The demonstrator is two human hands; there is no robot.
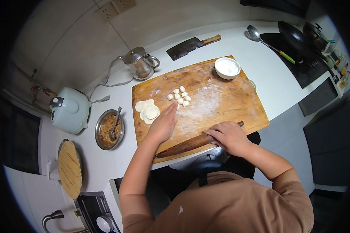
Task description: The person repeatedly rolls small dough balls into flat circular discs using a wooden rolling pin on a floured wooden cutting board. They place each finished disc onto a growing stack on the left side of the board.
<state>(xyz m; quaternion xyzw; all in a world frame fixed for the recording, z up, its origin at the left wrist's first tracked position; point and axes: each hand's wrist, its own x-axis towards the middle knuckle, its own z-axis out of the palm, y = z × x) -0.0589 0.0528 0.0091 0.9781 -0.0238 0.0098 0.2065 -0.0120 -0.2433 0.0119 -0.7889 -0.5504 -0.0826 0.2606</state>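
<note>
A wooden cutting board [237, 101], dusted with flour, lies on the counter before me. My left hand [164, 123] reaches over it with fingers stretched out, the tips right beside a cluster of small white dough pieces [182, 94]. Whether those tips touch a piece is hard to make out. Left of this hand, several round dough wrappers [151, 112] overlap in a small pile. My right hand [230, 136] is closed around one end of a dark wooden rolling pin [188, 145], which lies slantwise along the board's near edge.
A white bowl of flour [227, 68] stands on the board's far right corner. Behind the board are a cleaver [184, 48] and a metal kettle [136, 62]. A bowl of filling [105, 134] with a spoon sits at left, near a rice cooker [70, 110]. A skimmer [254, 34] lies far right.
</note>
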